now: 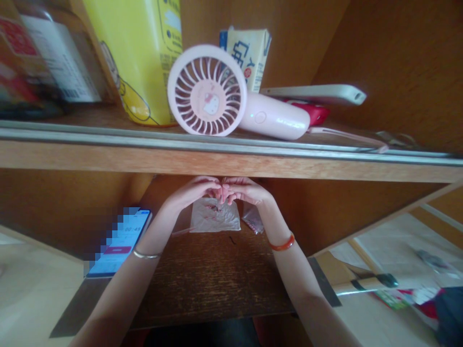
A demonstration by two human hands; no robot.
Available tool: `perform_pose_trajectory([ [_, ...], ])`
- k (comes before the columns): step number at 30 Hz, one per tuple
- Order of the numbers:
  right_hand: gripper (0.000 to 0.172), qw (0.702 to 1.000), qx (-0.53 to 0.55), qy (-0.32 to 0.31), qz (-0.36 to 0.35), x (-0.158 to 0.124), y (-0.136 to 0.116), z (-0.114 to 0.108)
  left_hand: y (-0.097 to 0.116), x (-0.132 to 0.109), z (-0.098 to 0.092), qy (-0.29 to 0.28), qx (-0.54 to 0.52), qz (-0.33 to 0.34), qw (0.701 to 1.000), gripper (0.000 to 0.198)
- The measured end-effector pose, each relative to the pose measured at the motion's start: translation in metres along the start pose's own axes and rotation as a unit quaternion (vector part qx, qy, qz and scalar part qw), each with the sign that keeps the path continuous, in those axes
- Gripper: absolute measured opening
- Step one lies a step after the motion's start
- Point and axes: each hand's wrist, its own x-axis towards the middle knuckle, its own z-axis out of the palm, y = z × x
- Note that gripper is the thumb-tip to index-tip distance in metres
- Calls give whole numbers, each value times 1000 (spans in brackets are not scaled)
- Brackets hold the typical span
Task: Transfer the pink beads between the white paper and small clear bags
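Observation:
My left hand and my right hand meet under the shelf, fingers pinched together at the same spot. Between the fingertips is something thin and pinkish, too small to name. Just below them a crumpled white tissue-like sheet lies on the dark wooden desktop, with small reddish pieces on it. Beside my right wrist rests a small clear bag with tiny things inside. A thin pale stick-like strip lies left of the sheet.
A lit phone leans at the left by my forearm. On the shelf above my hands stand a pink handheld fan, a yellow container, a drink carton and a flat white device.

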Motion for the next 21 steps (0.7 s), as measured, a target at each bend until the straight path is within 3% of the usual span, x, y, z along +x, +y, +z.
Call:
perform_pose_trajectory([
  [5, 24, 999, -29, 1, 17, -1, -4, 5, 8, -5, 5, 47, 66, 26, 996, 32],
  [12, 33, 998, -56, 7, 7, 2, 4, 1, 11, -8, 10, -24, 92, 15, 995, 23],
  [21, 24, 998, -63, 24, 4, -3, -3, 1, 17, -10, 7, -32, 97, 35, 994, 20],
])
